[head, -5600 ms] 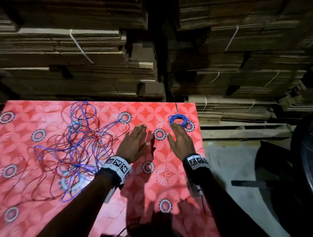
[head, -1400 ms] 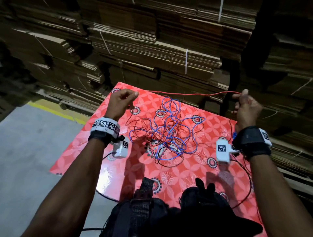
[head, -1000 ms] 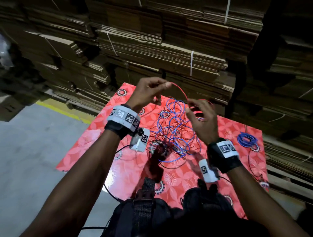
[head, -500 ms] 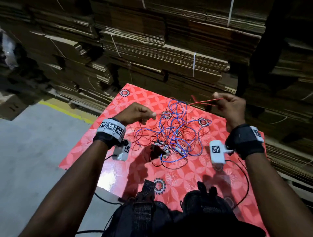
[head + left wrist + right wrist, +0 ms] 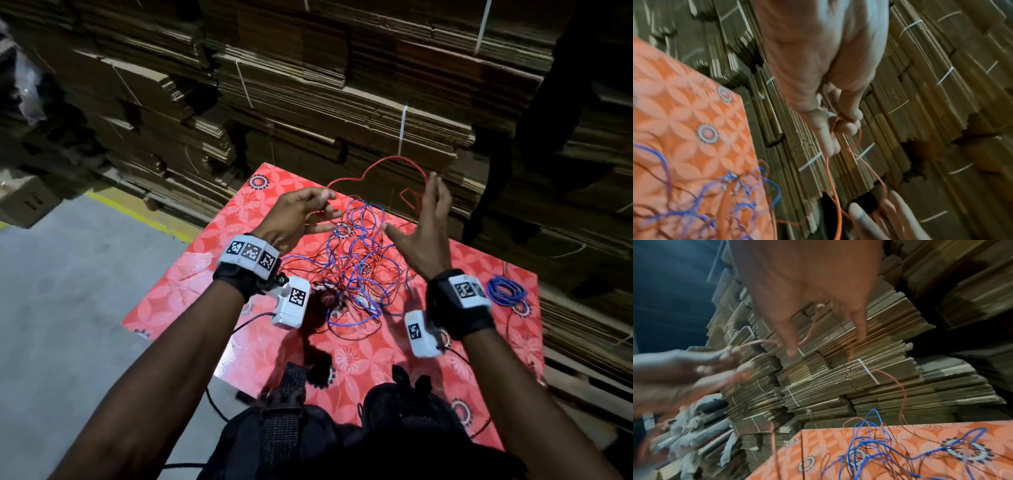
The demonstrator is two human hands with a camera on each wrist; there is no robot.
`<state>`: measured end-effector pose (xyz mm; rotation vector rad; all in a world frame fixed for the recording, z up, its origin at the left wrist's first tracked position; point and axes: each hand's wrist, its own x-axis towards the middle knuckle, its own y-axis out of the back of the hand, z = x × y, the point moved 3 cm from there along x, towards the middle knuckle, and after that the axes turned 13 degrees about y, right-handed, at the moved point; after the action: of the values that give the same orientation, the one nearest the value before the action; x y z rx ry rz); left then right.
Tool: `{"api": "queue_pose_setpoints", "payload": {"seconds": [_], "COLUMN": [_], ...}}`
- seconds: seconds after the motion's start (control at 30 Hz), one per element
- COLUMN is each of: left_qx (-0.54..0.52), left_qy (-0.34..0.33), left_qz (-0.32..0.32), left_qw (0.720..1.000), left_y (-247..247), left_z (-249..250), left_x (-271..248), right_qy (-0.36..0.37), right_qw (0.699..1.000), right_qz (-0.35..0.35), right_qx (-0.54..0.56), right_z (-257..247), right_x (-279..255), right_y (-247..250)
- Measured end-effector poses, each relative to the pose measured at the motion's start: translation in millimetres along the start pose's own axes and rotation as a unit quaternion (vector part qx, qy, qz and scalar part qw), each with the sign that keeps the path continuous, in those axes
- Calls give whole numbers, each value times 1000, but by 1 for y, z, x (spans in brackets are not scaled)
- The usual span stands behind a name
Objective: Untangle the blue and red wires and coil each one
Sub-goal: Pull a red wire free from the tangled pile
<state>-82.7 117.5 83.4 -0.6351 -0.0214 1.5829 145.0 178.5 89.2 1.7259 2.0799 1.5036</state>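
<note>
Tangle of thin blue and red wires (image 5: 356,270) sits mid red floral-patterned table (image 5: 191,294), toward far edge. Small coiled blue wire bundle (image 5: 507,291) near right edge. Stacked flattened brown cardboard sheets (image 5: 342,102) behind far edge.

Head camera looked down and forward over both forearms at the red patterned table (image 5: 359,356). Each wrist camera sat close behind its fingers, facing the far cardboard stacks (image 5: 920,113); all shared the tangled wires (image 5: 356,270)
</note>
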Motion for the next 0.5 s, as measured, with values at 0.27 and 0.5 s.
{"api": "queue_pose_setpoints", "payload": {"seconds": [0.27, 0.5], "left_qx": [-111, -131], "left_qy": [-29, -32], "left_qz": [-35, -65], "left_qw": [993, 989], "left_y": [-37, -57], "left_z": [9, 1], "left_x": [3, 4], "right_qy": [20, -196], "right_qw": [987, 852], "right_qz": [78, -12], "right_qx": [142, 485], "right_z": [-20, -35], "right_x": [-52, -53], "right_y": [-12, -20]}}
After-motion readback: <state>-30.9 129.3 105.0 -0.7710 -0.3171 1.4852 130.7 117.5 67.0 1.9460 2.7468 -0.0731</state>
